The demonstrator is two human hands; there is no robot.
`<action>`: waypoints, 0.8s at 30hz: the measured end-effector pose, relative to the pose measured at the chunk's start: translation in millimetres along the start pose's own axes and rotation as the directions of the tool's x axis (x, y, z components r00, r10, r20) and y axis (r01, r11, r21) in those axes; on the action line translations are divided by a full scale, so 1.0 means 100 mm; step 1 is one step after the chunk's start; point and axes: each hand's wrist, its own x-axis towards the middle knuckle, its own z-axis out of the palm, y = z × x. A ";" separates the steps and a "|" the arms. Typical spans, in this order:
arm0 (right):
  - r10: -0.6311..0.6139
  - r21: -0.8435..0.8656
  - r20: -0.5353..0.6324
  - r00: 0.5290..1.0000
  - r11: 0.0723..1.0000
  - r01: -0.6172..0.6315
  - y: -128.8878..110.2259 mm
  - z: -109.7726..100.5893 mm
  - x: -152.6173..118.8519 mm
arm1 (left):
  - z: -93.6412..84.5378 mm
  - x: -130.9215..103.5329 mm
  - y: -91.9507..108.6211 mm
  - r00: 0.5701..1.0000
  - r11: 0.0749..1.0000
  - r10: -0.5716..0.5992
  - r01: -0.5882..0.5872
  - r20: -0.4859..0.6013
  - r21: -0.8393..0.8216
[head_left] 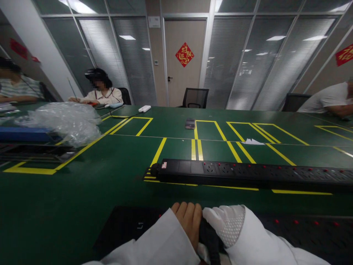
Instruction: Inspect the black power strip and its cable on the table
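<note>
At the bottom middle, my left hand (189,221) is bare, its fingers curled together over something dark. Right beside it, my right hand (226,222) wears a white glove with a dotted cuff, its fingers closed too. A thick black cable (211,239) comes out between the hands and runs down toward me. Under and around both hands lies a long black power strip (306,230) with red lights or switches; its left part (129,224) is marked L1. My white sleeves hide part of it.
A second black power strip (248,173) lies ahead on the green table (82,206). Clear plastic wrap (68,119) and a blue item (24,134) are at the left. Beyond are a dark small box (190,123), a white device (145,108), torn paper (252,141) and seated people.
</note>
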 end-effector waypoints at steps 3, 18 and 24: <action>0.005 0.003 0.014 1.000 1.000 -0.005 0.00 0.00 0.00 | 0.00 0.00 -0.01 1.000 1.000 0.002 -0.002 0.000 -0.009; 0.046 -0.023 -0.031 0.998 0.999 -0.047 -0.04 0.07 -0.01 | 0.02 -0.02 0.00 0.999 1.000 0.000 0.001 0.037 -0.004; 0.023 -0.003 -0.075 0.997 1.000 -0.023 -0.01 0.04 0.00 | 0.04 -0.02 0.00 1.000 1.000 -0.006 0.006 -0.010 0.002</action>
